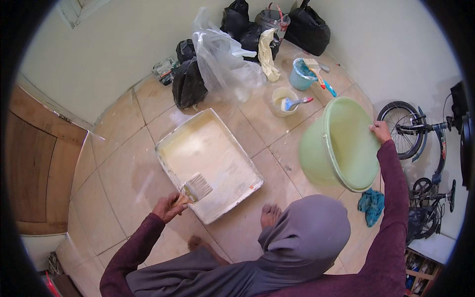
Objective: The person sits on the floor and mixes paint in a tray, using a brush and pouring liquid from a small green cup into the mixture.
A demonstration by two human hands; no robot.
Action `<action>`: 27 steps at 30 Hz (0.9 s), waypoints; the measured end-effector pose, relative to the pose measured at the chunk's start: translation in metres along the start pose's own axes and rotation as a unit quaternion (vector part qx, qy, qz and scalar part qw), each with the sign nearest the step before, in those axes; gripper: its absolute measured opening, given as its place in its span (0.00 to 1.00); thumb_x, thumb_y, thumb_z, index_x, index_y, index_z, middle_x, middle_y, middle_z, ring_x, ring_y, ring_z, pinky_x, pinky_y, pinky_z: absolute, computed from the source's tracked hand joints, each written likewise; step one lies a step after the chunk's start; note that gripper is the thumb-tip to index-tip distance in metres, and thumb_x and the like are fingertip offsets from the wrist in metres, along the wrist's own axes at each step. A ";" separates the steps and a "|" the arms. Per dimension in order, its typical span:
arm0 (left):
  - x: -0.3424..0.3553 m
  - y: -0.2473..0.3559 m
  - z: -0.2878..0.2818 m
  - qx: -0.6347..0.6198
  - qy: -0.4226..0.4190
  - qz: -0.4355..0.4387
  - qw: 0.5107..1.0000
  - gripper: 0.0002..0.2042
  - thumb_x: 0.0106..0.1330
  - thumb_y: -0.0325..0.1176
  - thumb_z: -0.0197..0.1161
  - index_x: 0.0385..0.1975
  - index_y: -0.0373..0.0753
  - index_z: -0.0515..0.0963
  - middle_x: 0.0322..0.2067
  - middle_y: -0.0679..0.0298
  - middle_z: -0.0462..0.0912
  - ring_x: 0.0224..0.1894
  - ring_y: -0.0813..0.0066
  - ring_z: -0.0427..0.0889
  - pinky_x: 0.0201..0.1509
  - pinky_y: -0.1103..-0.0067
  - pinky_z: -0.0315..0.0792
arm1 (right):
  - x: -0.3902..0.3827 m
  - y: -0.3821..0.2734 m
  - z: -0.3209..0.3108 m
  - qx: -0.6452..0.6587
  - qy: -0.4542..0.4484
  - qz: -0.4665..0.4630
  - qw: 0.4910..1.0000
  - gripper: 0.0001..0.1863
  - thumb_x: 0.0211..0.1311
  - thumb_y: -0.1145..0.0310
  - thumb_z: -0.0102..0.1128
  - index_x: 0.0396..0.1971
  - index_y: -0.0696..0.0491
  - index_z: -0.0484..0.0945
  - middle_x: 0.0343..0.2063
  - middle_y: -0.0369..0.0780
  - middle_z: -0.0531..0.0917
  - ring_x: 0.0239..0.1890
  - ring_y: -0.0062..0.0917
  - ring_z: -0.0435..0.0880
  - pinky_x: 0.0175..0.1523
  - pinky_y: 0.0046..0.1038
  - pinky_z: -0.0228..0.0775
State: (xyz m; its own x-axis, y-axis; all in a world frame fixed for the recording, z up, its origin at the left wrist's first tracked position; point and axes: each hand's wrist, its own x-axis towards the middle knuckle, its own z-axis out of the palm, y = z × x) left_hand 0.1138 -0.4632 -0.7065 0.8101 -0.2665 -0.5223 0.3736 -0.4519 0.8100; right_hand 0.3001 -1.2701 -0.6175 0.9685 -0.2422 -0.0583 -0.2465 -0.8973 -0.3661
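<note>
My left hand grips the wooden handle of a wide paintbrush, whose bristles are over the lower-left part of a white paint tray coated with cream paint. My right hand holds the rim of a pale green bucket, tilted at the right of the tray. Behind the bucket, a small tub has a blue-handled brush in it, and a blue pail has several brushes across its top.
Bags and a grey bucket line the back wall. A bicycle stands at the right, near a teal cloth. A wooden door is at the left. My bare foot is on the tiled floor.
</note>
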 end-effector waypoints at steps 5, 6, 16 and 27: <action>0.000 0.011 0.005 0.010 0.023 0.000 1.000 0.14 0.60 0.33 0.64 0.39 0.31 0.73 0.28 0.63 0.78 0.28 0.79 0.78 0.31 0.80 0.74 | 0.019 0.017 -0.022 -0.055 0.047 0.038 0.997 0.16 0.50 0.66 0.59 0.35 0.61 0.80 0.26 0.47 0.82 0.30 0.33 0.82 0.39 0.33 0.70; 0.000 0.010 0.005 -0.003 0.026 0.001 1.000 0.14 0.61 0.34 0.64 0.39 0.31 0.73 0.29 0.63 0.78 0.28 0.79 0.78 0.31 0.80 0.74 | 0.021 0.020 -0.024 -0.076 0.056 0.056 0.994 0.16 0.50 0.65 0.59 0.37 0.60 0.81 0.28 0.48 0.83 0.33 0.35 0.83 0.41 0.34 0.70; 0.017 -0.004 0.008 -0.052 0.022 0.024 0.998 0.16 0.62 0.35 0.63 0.45 0.35 0.73 0.31 0.66 0.77 0.29 0.79 0.77 0.28 0.81 0.71 | 0.101 0.179 -0.020 -0.221 0.129 0.010 0.967 0.17 0.46 0.65 0.56 0.35 0.60 0.79 0.33 0.52 0.82 0.37 0.43 0.81 0.41 0.40 0.69; 0.014 0.029 0.013 -0.051 0.020 -0.036 0.998 0.17 0.60 0.44 0.63 0.40 0.38 0.74 0.25 0.69 0.77 0.22 0.85 0.75 0.20 0.85 0.63 | 0.105 -0.069 -0.044 -0.144 0.147 -0.171 0.964 0.19 0.62 0.62 0.49 0.49 0.58 0.74 0.48 0.48 0.78 0.52 0.40 0.76 0.57 0.34 0.66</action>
State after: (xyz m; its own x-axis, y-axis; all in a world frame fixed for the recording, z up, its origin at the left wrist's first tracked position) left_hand 0.1303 -0.4918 -0.6937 0.7961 -0.2002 -0.5711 0.4744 -0.3795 0.7943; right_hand 0.4166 -1.2500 -0.5575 0.9532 0.0299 0.3009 0.0443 -0.9982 -0.0411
